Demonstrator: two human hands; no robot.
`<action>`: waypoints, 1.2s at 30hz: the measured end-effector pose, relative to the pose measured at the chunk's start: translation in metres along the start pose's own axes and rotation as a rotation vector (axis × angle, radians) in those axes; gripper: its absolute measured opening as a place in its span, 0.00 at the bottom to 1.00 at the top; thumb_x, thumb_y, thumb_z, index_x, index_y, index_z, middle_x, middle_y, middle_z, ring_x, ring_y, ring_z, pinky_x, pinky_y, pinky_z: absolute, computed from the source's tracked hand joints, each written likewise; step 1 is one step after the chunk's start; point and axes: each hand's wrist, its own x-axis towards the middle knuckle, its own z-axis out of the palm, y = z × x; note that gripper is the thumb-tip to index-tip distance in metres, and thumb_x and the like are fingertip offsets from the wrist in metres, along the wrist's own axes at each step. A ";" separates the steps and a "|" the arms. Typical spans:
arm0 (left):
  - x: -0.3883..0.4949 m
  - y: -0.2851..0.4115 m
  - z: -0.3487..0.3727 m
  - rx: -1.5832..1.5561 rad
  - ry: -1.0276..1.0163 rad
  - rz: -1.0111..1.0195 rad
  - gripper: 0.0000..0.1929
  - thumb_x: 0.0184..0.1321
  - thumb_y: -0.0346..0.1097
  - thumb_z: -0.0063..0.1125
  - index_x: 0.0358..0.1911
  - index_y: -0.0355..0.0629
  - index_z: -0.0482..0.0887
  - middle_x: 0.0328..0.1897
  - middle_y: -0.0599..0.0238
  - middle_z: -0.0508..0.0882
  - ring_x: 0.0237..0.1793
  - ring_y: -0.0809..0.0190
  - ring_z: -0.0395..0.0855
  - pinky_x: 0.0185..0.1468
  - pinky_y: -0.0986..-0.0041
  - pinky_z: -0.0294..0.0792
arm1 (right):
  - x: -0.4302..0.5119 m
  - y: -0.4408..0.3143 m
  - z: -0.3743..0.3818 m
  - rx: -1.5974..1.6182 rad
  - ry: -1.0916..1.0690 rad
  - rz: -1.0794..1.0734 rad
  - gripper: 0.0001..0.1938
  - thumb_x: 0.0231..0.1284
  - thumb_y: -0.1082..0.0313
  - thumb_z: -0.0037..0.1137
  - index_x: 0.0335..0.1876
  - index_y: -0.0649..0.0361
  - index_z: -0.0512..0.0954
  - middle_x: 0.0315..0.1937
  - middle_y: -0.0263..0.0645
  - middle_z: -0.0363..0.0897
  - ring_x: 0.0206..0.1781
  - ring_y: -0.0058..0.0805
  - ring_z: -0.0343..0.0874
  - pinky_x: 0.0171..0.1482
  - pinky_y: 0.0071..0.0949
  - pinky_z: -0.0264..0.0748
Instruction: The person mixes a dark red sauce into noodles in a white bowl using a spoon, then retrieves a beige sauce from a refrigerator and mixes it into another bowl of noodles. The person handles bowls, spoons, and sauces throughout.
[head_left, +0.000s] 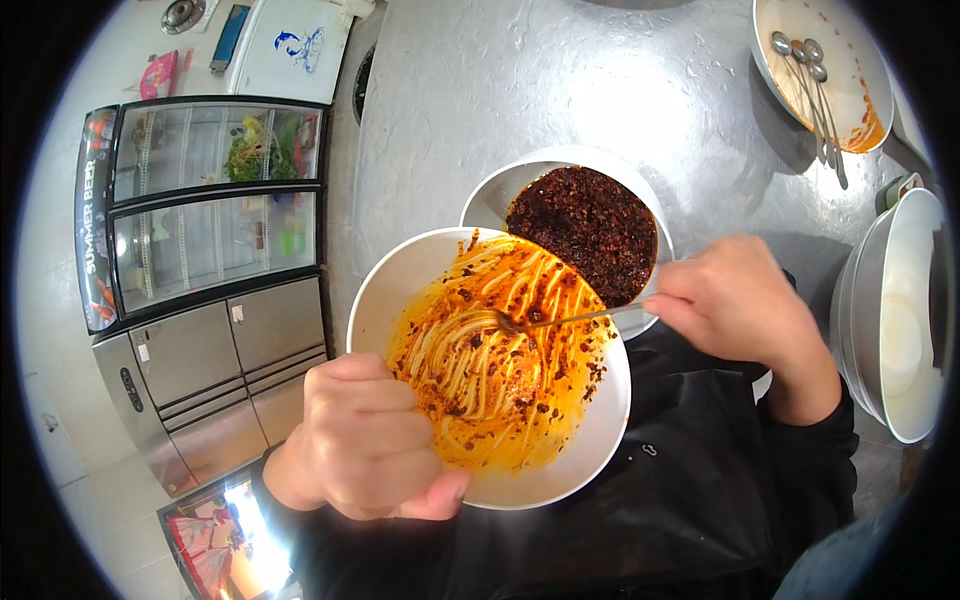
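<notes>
A white bowl (600, 442) is tilted over the near edge of the steel table, its inside smeared with orange-red oil and dark flakes. My left hand (367, 439) grips its lower left rim, thumb at the near side. In my right hand (735, 300) is the thin handle of a metal spoon (577, 319); the spoon's head rests in the streaked oil near the bowl's middle. Partly behind this bowl stands a second white bowl (487, 199), holding dark red chili flakes in oil (585, 225).
At the upper right of the steel table (450, 97), several metal ladles (825, 112) lie in a large stained bowl (765, 67). Stacked white bowls (862, 315) stand at the right. A glass-doored refrigerator (217, 210) is at the left, beyond a strip of floor.
</notes>
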 end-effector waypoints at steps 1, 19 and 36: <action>0.000 -0.001 0.001 -0.007 0.002 -0.001 0.19 0.42 0.37 0.65 0.07 0.52 0.63 0.09 0.76 0.59 0.10 0.68 0.58 0.20 0.74 0.45 | -0.005 0.005 -0.005 0.027 0.014 -0.009 0.11 0.53 0.61 0.59 0.20 0.55 0.75 0.17 0.42 0.75 0.25 0.47 0.77 0.27 0.43 0.71; 0.002 -0.005 0.000 -0.014 0.000 -0.005 0.19 0.41 0.36 0.64 0.07 0.51 0.63 0.09 0.76 0.59 0.10 0.67 0.58 0.19 0.73 0.45 | -0.021 0.012 -0.007 0.254 -0.009 -0.211 0.17 0.55 0.60 0.61 0.16 0.55 0.68 0.15 0.38 0.69 0.20 0.43 0.71 0.22 0.37 0.63; 0.017 -0.017 0.001 -0.064 0.017 -0.037 0.20 0.45 0.32 0.63 0.07 0.49 0.63 0.09 0.71 0.64 0.10 0.62 0.64 0.18 0.70 0.52 | -0.034 0.016 -0.029 -0.033 0.167 0.014 0.13 0.49 0.61 0.63 0.17 0.56 0.73 0.15 0.39 0.71 0.22 0.43 0.74 0.24 0.38 0.65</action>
